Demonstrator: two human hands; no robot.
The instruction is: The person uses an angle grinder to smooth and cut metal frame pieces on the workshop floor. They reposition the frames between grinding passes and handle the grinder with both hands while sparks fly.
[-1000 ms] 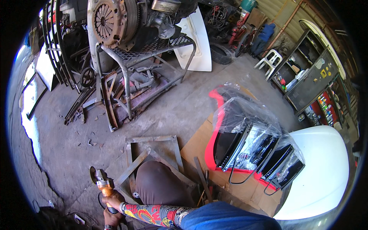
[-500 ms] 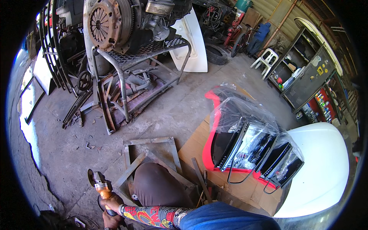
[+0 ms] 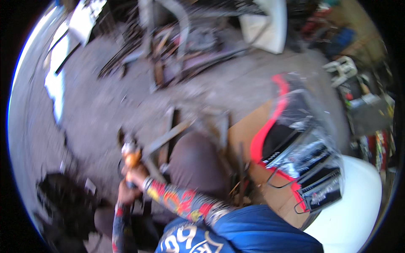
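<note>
The picture is blurred by head motion. An orange-bodied angle grinder [image 3: 130,155] is held low at the left, its disc end pointing up toward a rusty metal frame [image 3: 169,134] lying on the concrete floor. My right hand [image 3: 137,173], on an arm in a colourful patterned sleeve, grips the grinder's body. Just below it, my left hand [image 3: 123,195] holds the rear of the tool. My knee in brown trousers [image 3: 195,163] sits right beside the frame.
A red and black car part wrapped in clear plastic [image 3: 295,139] lies on cardboard [image 3: 244,128] to the right, beside a white panel [image 3: 356,211]. A metal stand with scrap [image 3: 177,38] and a white plastic chair [image 3: 344,67] are farther off. A dark bundle [image 3: 63,206] lies lower left.
The view has swung and blurred, and the floor frame and wrapped part now look nearer. The grinder and hands sit higher in the picture, with both hands visible on the tool.
</note>
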